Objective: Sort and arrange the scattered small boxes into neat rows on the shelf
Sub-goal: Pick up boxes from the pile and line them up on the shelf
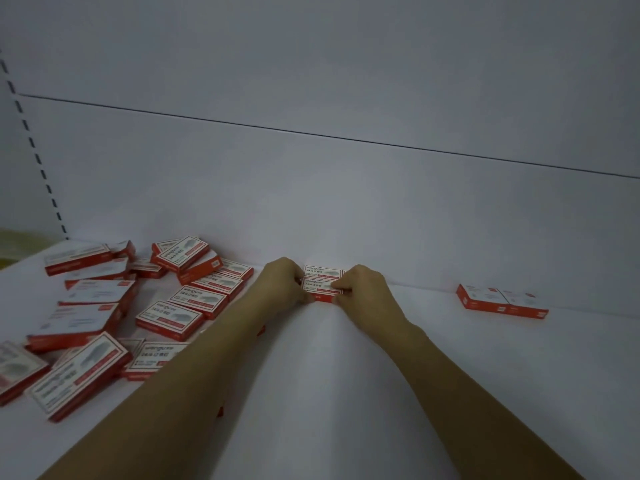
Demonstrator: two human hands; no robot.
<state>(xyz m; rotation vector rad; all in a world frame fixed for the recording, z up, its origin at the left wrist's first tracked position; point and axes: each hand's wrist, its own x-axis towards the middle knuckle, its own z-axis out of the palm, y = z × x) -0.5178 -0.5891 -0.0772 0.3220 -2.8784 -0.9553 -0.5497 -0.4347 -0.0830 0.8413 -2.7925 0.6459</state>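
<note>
The left hand (284,282) and right hand (363,289) pinch the short ends of a flat, rectangular red-and-white cardboard box (320,285). It lies long axis left to right at the back of the smooth white shelf (450,358), just in front of a second box (320,270). Scattered boxes (169,317) lie jumbled at the left

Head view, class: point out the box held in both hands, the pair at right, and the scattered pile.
held box (320,287): head view, white top face.
pair of boxes (521,299): head view, right box's top.
scattered pile (169,316): head view, one box's label.
</note>
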